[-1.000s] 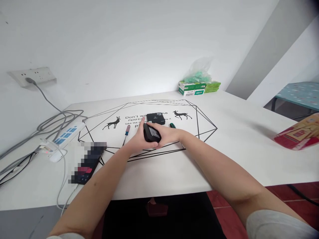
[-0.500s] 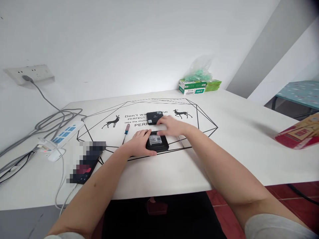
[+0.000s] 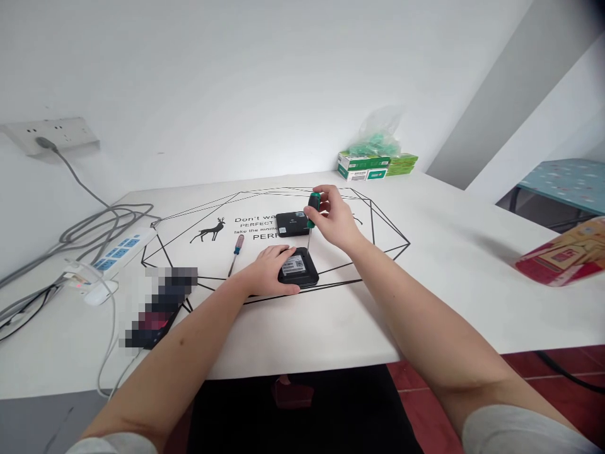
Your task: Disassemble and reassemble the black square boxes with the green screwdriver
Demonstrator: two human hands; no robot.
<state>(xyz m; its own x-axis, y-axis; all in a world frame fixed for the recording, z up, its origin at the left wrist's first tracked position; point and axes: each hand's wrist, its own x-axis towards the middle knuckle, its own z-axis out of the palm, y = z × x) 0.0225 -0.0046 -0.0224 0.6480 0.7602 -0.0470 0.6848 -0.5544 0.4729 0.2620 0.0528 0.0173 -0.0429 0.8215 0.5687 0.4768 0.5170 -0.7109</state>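
Observation:
My left hand (image 3: pixel 273 271) grips the left side of a flat black plastic case (image 3: pixel 311 277), thumb along its front edge and fingers over its back edge. A white printed label (image 3: pixel 293 265) shows in the recessed face of the case. In my right hand (image 3: pixel 336 217) is a green-and-black screwdriver (image 3: pixel 311 222), handle up and shaft nearly upright. Its tip meets the case around the back right corner; whether it sits in a screw is too small to tell. Just behind lies a black cover (image 3: pixel 289 224) with a small sticker, partly hidden by the screwdriver and hand.
Left of my hand lies a second screwdriver (image 3: pixel 237 252). A blurred-out phone (image 3: pixel 163 315), a power strip (image 3: pixel 123 252) and coiled grey cables (image 3: pixel 101 221) occupy the left side. Green-and-white boxes (image 3: pixel 363 165) stand at the wall, a red packet (image 3: pixel 562 255) at the right.
My right hand has risen from the case and now holds the green-and-black screwdriver upright, its tip at the back right corner. My left hand stays on the case. The view has shifted slightly.

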